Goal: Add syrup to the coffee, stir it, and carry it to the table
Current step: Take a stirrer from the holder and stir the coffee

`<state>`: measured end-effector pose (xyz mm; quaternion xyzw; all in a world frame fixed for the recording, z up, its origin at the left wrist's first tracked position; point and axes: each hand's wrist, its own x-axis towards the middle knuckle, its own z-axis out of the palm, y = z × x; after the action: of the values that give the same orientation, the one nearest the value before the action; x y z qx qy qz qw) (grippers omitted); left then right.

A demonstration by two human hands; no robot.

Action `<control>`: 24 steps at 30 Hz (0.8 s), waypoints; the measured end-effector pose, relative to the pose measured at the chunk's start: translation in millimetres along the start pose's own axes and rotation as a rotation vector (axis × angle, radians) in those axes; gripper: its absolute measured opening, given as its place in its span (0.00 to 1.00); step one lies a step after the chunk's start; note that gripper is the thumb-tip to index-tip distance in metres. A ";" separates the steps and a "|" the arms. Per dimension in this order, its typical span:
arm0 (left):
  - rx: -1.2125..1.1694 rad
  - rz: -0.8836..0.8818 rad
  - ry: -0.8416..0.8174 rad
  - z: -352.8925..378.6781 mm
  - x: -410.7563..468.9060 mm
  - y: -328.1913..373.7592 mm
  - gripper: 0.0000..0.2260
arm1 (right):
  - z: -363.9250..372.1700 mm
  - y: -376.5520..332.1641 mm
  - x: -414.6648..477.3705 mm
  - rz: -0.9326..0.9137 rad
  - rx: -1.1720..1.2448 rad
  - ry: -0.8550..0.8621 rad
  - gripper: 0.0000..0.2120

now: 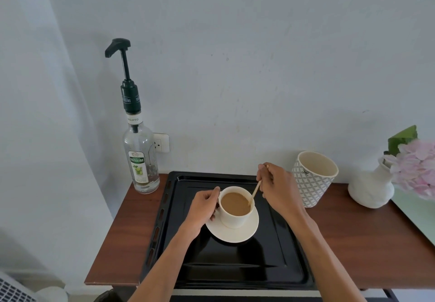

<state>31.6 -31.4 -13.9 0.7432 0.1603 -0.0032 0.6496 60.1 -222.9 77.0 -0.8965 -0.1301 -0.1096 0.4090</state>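
A white cup point(235, 219) of milky coffee stands on a white saucer point(244, 233), on a black tray point(235, 266). My left hand point(203, 210) grips the cup at its left side, where the handle is hidden. My right hand point(277, 188) pinches a thin wooden stir stick point(255, 190), whose lower end dips into the coffee at the cup's right rim. The syrup bottle point(140, 160), clear glass with a dark green pump, stands upright at the back left corner of the wooden surface, apart from both hands.
The wooden counter point(122, 243) meets the wall behind. A patterned empty cup point(313, 179) stands just right of my right hand. Farther right are a white vase point(372, 191) with pink flowers point(416, 167). A wall socket point(162, 142) sits behind the bottle.
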 end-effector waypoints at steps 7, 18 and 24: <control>0.026 0.023 0.010 -1.0 2.7 -3.2 0.21 | 17.3 -5.9 -7.1 0.029 0.188 -0.137 0.18; 0.037 0.022 -0.073 -8.0 5.7 -6.1 0.22 | 7.8 5.7 -6.7 0.048 0.083 -0.081 0.20; 0.066 0.025 -0.071 -7.9 6.0 -3.9 0.21 | 15.4 -3.9 -1.8 0.048 0.137 -0.016 0.17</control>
<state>34.7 -21.9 -17.8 0.7655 0.1277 -0.0268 0.6301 58.5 -209.0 69.3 -0.8701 -0.1188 -0.0835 0.4710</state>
